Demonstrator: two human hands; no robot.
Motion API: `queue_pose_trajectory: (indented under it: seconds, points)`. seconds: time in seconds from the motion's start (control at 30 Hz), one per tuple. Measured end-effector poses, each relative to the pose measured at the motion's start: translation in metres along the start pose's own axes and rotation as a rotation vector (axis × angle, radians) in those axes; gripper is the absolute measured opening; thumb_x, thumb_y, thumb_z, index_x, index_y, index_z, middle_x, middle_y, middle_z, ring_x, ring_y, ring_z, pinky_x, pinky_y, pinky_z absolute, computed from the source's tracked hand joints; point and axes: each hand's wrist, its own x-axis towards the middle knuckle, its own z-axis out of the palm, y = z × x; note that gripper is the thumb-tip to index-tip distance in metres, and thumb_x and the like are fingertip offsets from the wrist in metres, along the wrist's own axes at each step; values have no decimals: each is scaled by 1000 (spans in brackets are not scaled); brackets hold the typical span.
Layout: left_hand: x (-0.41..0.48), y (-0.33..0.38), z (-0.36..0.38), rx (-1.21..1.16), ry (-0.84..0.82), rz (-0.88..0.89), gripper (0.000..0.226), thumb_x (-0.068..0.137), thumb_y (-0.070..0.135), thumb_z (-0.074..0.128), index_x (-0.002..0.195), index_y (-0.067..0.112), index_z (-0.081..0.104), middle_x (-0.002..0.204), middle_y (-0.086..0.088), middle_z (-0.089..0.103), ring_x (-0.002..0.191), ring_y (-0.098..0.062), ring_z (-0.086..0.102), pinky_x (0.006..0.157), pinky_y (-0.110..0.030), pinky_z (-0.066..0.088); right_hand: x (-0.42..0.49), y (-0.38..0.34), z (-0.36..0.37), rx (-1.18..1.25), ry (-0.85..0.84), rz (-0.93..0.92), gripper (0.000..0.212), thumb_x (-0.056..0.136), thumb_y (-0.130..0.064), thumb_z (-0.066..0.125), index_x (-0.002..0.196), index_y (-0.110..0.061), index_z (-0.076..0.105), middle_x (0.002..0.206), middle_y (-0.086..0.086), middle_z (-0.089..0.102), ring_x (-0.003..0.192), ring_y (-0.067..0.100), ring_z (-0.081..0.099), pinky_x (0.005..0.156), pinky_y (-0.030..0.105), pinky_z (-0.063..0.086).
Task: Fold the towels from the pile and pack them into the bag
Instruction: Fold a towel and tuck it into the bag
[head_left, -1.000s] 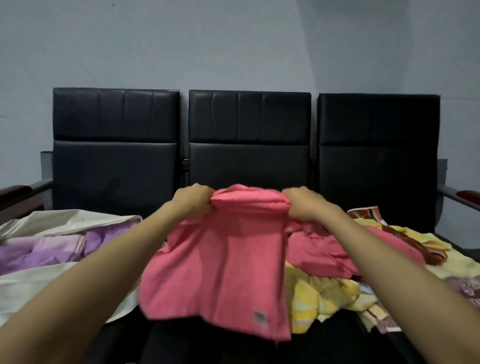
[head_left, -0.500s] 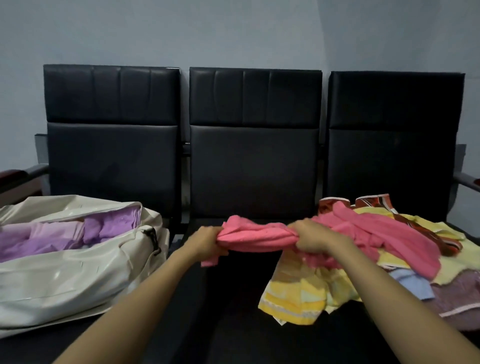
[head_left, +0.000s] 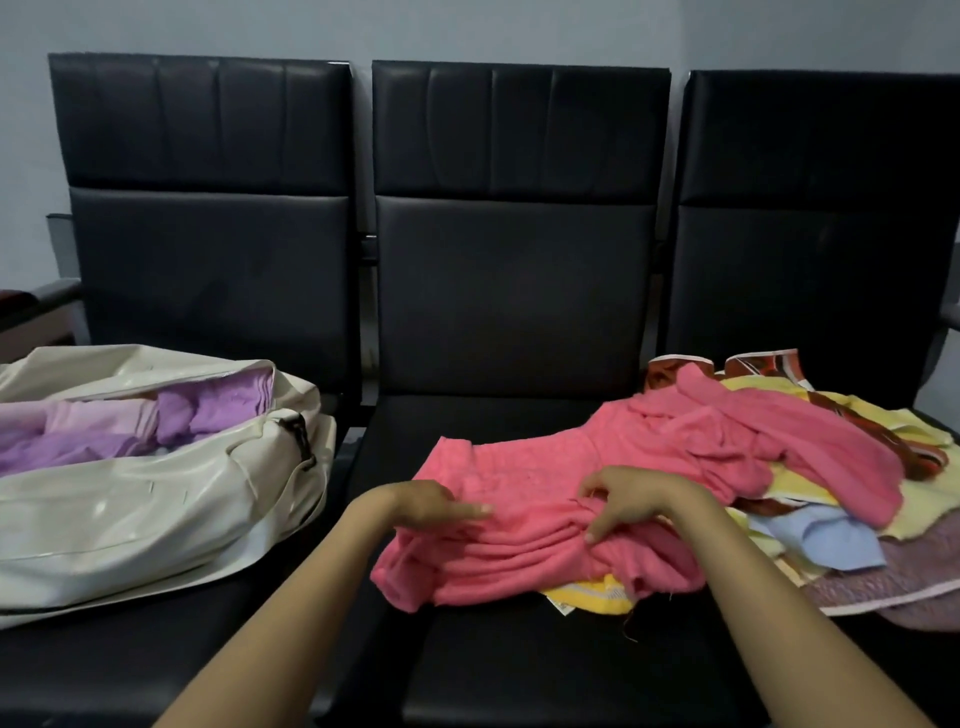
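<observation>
Both hands rest on a pink towel (head_left: 519, 551) lying rumpled on the middle seat (head_left: 519, 665) of a black bench. The left hand (head_left: 434, 506) lies flat with straight fingers, pinning the cloth. The right hand (head_left: 631, 501) pinches a ridge of folds between bent fingers and thumb, likely to pull it smooth for folding. The towel's far end overlaps the pile (head_left: 841, 499) on the right. To the left, the cream bag (head_left: 156, 519) gapes open, with purple towels (head_left: 208, 421) already inside.
</observation>
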Motion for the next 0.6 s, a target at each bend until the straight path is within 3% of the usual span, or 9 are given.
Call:
queue_pose_trajectory:
  seconds: [0.1,0.17,0.23,0.33,0.43,0.5,0.6]
  points:
    - [12,-5,6,-39,69,1,69,93,63,38,110,2,66,108,-16,67,93,-26,64,78,-28,48,2,5,-4,25,147,7,37,88,-10,57,124,-17,61,125,3,59,101,12,52,84,21,42]
    - [15,-12,5,-32,71,18,45,95,48,49,91,7,68,82,-7,63,70,-16,56,59,-21,43,9,12,-2,135,331,-3,28,91,-4,48,109,-14,67,115,4,64,95,12,54,79,20,41]
    - [16,-21,0,-111,44,47,27,89,39,65,72,17,65,65,3,55,56,-8,46,50,-18,37,15,17,1,224,405,-19,23,91,-3,48,97,-16,67,104,2,65,92,13,57,74,20,42]
    - [18,-33,-11,-384,219,101,21,77,31,79,67,18,66,61,7,59,56,-5,49,50,-16,39,30,17,8,285,513,-26,18,94,-6,51,95,-14,67,103,3,67,97,17,60,82,25,43]
    - [23,-32,-11,-633,528,191,22,84,29,73,70,15,63,64,3,57,59,-8,47,51,-19,36,40,6,20,452,736,-69,18,96,-4,48,102,-7,65,100,0,61,94,15,56,76,20,36]
    - [28,-28,1,-599,689,224,23,92,28,61,74,17,55,72,4,58,67,-11,50,57,-25,37,48,3,33,476,698,-103,18,96,-5,49,107,-8,63,103,2,60,99,19,58,77,19,37]
    - [37,-26,25,-467,582,192,17,100,31,45,91,19,51,92,1,64,88,-20,61,75,-31,46,57,5,53,256,453,-97,30,97,-18,52,126,-13,55,127,4,56,117,19,53,96,25,41]
